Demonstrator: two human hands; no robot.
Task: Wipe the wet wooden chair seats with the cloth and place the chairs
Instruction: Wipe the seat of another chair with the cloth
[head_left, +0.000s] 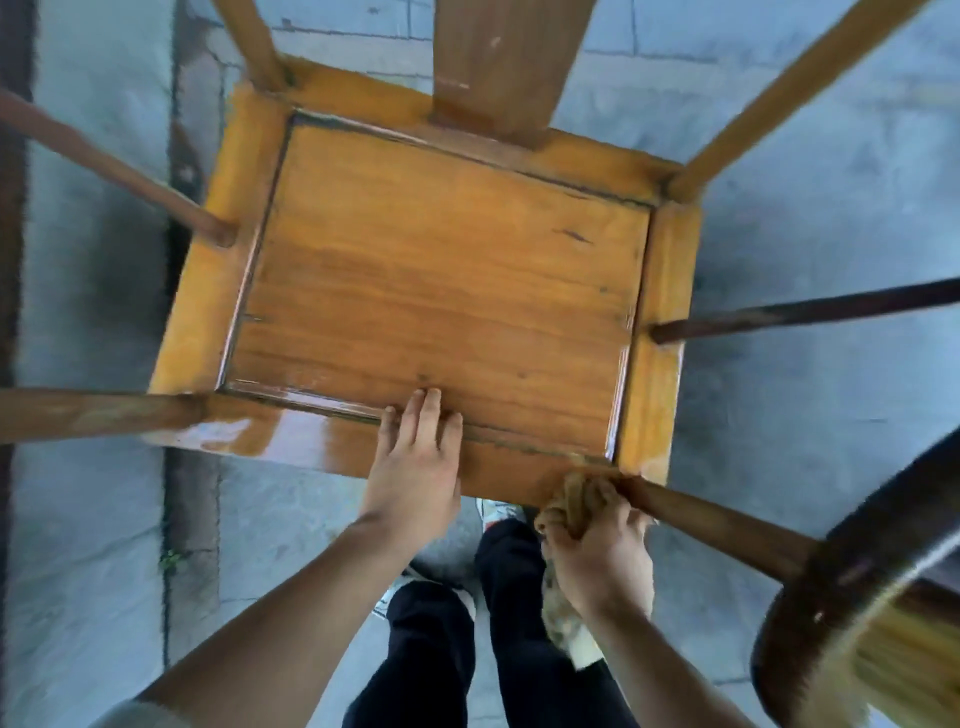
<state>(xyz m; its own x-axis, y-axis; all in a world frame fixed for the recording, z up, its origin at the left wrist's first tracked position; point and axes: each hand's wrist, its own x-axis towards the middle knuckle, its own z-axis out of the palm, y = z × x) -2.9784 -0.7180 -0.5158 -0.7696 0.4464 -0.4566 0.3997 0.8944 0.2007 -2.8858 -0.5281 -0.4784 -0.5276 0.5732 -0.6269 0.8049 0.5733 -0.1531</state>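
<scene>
A wooden chair (441, 291) fills the view from above, its rectangular seat panel framed by yellow-brown rails, and its near rail glistens wet at the left. My left hand (415, 462) lies flat on the near rail, fingers reaching onto the seat panel. My right hand (597, 551) grips a crumpled tan cloth (571, 499) pressed against the near right corner of the seat, where a post joins. The rest of the cloth hangs below my wrist.
Chair posts and rails spread outward to every side of the seat. A dark curved wooden part with a straw-coloured bundle (857, 623) sits at the lower right. Grey stone paving (93, 519) lies below, with my legs and shoes under the seat edge.
</scene>
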